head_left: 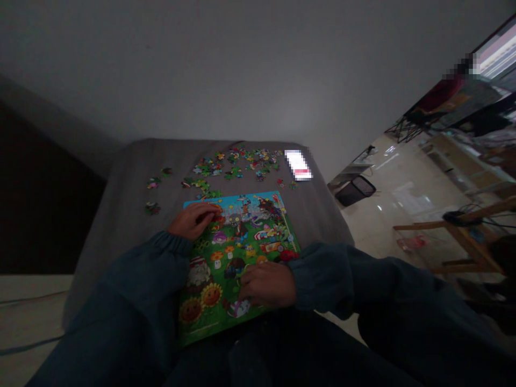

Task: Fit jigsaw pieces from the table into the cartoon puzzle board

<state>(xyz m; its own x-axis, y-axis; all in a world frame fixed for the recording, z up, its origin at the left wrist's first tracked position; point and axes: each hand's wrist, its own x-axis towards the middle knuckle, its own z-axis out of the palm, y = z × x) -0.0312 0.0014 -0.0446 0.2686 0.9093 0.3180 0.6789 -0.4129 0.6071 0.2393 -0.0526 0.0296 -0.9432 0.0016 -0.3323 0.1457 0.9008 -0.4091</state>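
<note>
Grey draped table (129, 183), left hand (191, 220) high on puzzle board (237, 252), right hand (269, 284) low, fingers (247, 289) curled, grip on anything unclear.

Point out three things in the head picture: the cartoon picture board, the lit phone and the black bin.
Cartoon picture board (226, 243), head view: its printed face.
Lit phone (298, 164), head view: middle of its screen.
Black bin (345, 194), head view: its outer wall.

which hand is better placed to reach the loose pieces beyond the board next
Probably the left hand: it is near the far left corner of the puzzle board, close to the nearest loose pieces. The right hand is over the board's near half, farther from them.
</note>
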